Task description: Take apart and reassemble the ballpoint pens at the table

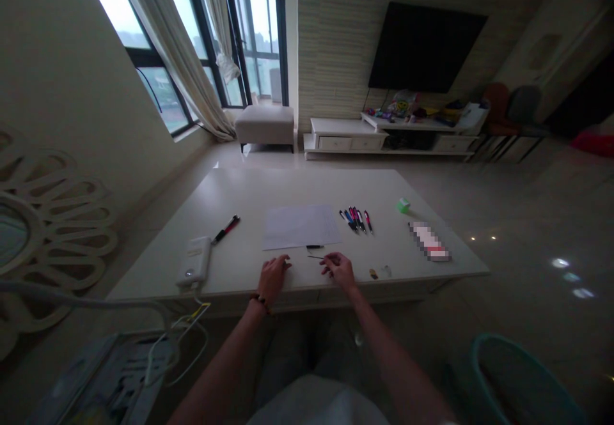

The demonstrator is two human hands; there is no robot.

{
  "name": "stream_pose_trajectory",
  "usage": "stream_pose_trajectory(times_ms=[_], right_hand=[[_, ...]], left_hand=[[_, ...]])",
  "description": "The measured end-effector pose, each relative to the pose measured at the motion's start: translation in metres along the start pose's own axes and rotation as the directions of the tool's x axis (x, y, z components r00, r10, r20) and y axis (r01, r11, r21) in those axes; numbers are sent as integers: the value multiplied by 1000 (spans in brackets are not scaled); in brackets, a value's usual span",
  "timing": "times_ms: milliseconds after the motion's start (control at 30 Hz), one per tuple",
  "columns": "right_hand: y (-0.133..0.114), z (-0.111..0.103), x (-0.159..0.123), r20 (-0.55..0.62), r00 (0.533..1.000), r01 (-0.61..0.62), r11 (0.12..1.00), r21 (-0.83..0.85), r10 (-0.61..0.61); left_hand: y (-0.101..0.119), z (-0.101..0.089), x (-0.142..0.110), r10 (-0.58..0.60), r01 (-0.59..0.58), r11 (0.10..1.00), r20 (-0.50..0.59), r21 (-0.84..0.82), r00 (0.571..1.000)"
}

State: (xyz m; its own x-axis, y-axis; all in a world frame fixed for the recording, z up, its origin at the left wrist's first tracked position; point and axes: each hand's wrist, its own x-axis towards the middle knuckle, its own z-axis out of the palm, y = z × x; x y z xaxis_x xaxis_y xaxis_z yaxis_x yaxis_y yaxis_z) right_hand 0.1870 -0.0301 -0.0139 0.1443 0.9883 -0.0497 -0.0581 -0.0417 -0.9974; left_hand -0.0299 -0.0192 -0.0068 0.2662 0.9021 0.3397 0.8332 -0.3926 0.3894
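Two bare hands at the near edge of a white table (240, 201), both low and close together, palms down. Left hand (273, 278) curled, fingertips resting at the table top, a dark beaded bracelet (259, 301) on the wrist; cannot tell whether those fingers hold anything. Right hand (339, 270) also curled, its thumb and fingertips seemingly pinching the end of a thin dark rod (314, 257) (too fine to tell whether it is a pen refill), which lies nearly flat and points toward the left hand. Just above the rod, a short black piece (314, 247) sits at the lower edge of a sheet of white paper (300, 227). Right of the sheet, a tight group of assorted pens (355, 220), their tips toward the near side. Farther left, a red-and-black pen (226, 229) lies diagonally beside a white power bank (194, 262), a cable running off its near end. Toward the right end of the table are a small green cube (403, 205), a pixelated tube (429, 241) and two tiny scraps, a brown one (373, 274) and a clear one (386, 271)
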Motion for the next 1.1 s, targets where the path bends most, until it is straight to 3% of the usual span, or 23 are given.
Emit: stream_pose_trajectory(times_ms=[100,200,333,500,700,833,900,967,1033,1100], right_hand=[[1,7,4,77,986,163,938,-305,-146],[3,14,9,96,940,321,753,-575,-328],[7,-1,15,106,879,402,602,-689,-466],[17,-63,14,11,854,326,517,-792,-520],[26,-153,8,-103,821,161,400,-902,-562],[28,-187,7,-191,795,61,389,-919,-576],[26,-187,6,-227,789,20,394,-919,-570],[24,-173,5,-252,793,-2,412,-911,-554],[20,-146,4,-235,816,28,443,-896,-528],[16,-110,3,-141,858,123,466,-876,-493]], left_hand=[[-6,-5,-4,-5,6,1000,-19,20,1000],[1,-1,-3,67,-67,998,6,-3,998],[15,11,6,89,-88,996,22,-35,996],[7,9,13,11,-12,999,-18,-51,1000],[-62,-32,-15,-181,200,975,-175,98,968],[-100,-56,-35,-270,313,935,-241,165,932],[-103,-60,-38,-302,350,923,-257,162,918],[-92,-55,-34,-279,319,935,-236,155,931],[-71,-42,-26,-185,209,970,-179,126,966],[-45,-24,-15,-75,85,993,-126,79,989]])
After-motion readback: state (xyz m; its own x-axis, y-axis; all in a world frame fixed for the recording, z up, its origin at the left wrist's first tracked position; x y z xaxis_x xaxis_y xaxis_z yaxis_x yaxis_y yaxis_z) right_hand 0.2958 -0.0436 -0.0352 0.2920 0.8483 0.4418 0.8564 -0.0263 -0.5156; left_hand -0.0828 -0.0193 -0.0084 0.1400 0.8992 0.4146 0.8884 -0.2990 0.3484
